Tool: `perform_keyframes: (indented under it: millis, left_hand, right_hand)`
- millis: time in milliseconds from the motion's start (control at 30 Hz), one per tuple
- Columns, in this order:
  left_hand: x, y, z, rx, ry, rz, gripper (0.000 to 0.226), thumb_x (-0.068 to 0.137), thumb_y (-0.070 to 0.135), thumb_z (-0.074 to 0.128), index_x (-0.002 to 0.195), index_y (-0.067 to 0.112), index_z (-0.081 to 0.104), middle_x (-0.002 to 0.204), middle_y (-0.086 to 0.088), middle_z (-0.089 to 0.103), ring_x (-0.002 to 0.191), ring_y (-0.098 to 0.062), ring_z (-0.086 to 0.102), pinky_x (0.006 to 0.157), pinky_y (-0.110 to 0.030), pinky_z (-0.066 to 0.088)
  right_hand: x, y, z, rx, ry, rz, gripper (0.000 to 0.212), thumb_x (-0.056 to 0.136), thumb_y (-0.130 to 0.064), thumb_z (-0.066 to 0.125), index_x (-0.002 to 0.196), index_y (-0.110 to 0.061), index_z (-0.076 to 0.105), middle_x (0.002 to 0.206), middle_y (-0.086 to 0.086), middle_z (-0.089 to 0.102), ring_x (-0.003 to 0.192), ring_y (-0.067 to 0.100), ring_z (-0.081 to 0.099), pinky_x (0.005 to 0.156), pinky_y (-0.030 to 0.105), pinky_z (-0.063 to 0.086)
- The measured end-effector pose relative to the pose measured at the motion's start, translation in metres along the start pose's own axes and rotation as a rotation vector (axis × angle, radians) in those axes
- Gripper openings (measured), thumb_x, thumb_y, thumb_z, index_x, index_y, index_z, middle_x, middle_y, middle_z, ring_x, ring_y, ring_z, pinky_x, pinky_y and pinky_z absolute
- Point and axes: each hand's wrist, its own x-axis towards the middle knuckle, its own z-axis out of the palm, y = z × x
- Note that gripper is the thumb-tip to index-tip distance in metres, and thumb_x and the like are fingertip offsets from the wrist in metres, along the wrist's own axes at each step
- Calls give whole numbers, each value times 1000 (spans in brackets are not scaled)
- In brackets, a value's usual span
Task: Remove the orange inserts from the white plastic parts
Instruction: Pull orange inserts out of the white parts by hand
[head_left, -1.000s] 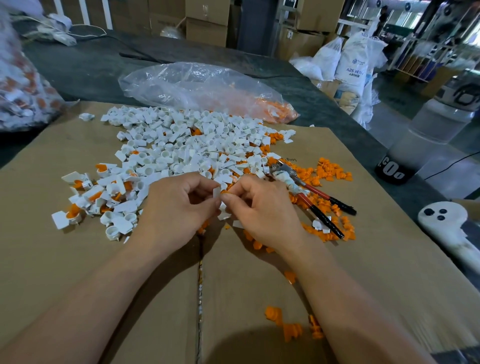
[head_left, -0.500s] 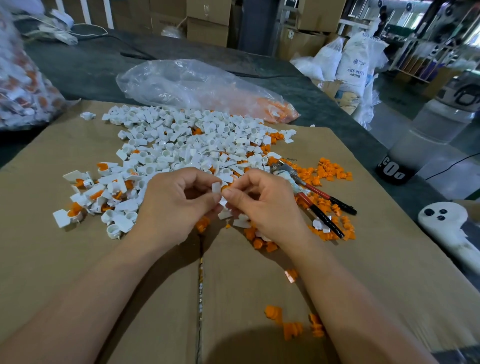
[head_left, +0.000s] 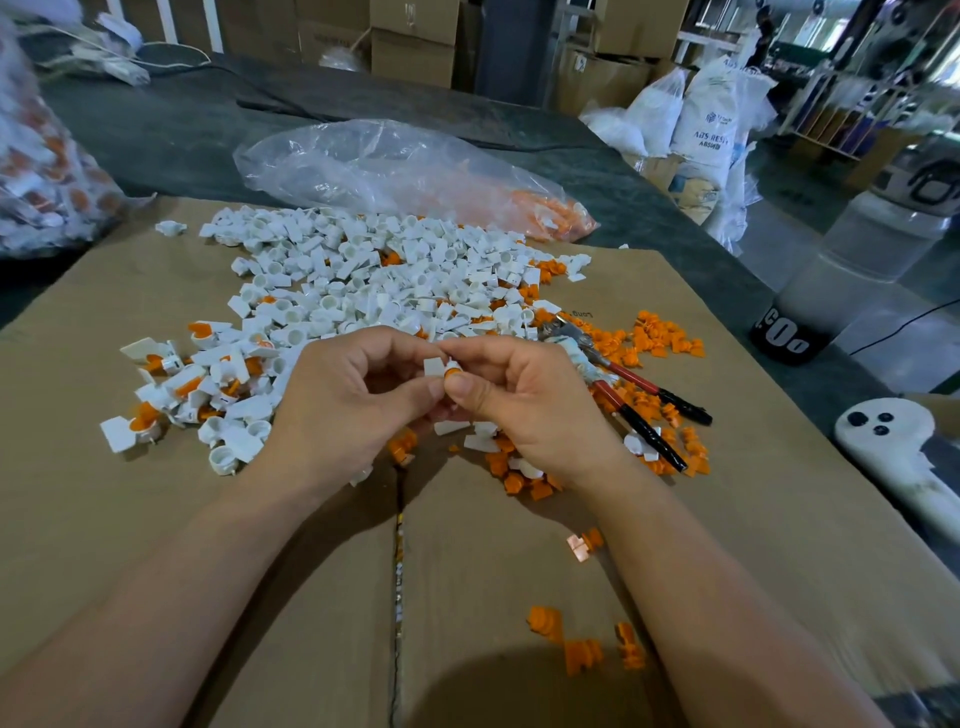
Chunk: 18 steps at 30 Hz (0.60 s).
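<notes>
Just left of the pliers (head_left: 623, 389), the left hand (head_left: 343, 400) steadies a white plastic part (head_left: 432, 367), fingers clamped on it, while the right hand (head_left: 524, 400) has its fingers pinched on the part's orange insert (head_left: 453, 371), likely to pull it free.

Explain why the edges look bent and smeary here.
Head view: the wide-angle lens bows the edges of the brown cardboard sheet; the clear plastic bag far left is blurred; the left hand and right hand, pinching a small white plastic part, are sharp.
</notes>
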Motion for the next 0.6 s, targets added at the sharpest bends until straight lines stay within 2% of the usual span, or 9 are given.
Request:
perform_keyframes:
  millis: [233,333,400,467,533,567,600]
  left_hand:
    - [-1,1,2,-16,54,-61,17,72,-4,70,72,12,64,50,0,62,44,-8,61,45,-14,48]
    - [1,2,0,-91,55,-169,16,74,-8,67,70,6,62,48,-5,61,42,-12,60,42,-19,49]
    - [3,3,-2,-138,48,-232,15,75,-9,65,69,5,62,48,-9,62,41,-14,60,41,-20,49]
    - [3,4,-3,-167,41,-275,13,75,-9,65,70,3,62,50,-11,63,41,-14,60,40,-21,49]
    - [3,5,-4,-178,29,-310,12,75,-10,64,71,1,63,49,-10,62,41,-14,60,40,-19,48]
    - [3,5,-4,-184,24,-325,12,75,-11,63,71,1,63,49,-10,62,41,-13,60,40,-18,48]
    - [3,5,-4,-190,18,-339,12,75,-11,63,70,1,63,49,-10,62,41,-13,59,40,-17,47]
  right_hand:
    - [1,1,1,-4,-20,43,34,85,-2,58,119,1,55,96,6,64,79,7,66,77,22,54]
    - [2,0,-1,-66,5,12,38,80,-6,66,116,-16,58,104,4,64,91,8,64,84,23,53]
    - [1,0,-1,-89,19,-41,44,75,-3,70,110,-27,57,102,-4,63,91,4,64,84,21,52]
    - [0,1,0,-76,18,-104,47,75,5,67,110,-24,58,96,-3,66,86,7,66,82,24,53]
    - [-1,4,2,-88,24,-146,40,76,9,65,109,-14,61,91,8,69,82,18,69,83,35,55]
    - [0,5,2,-107,33,-161,38,76,8,65,108,-13,63,90,8,70,82,18,69,83,35,55]
    - [0,6,1,-124,45,-175,37,76,7,66,105,-16,64,89,3,70,82,13,68,81,31,55]
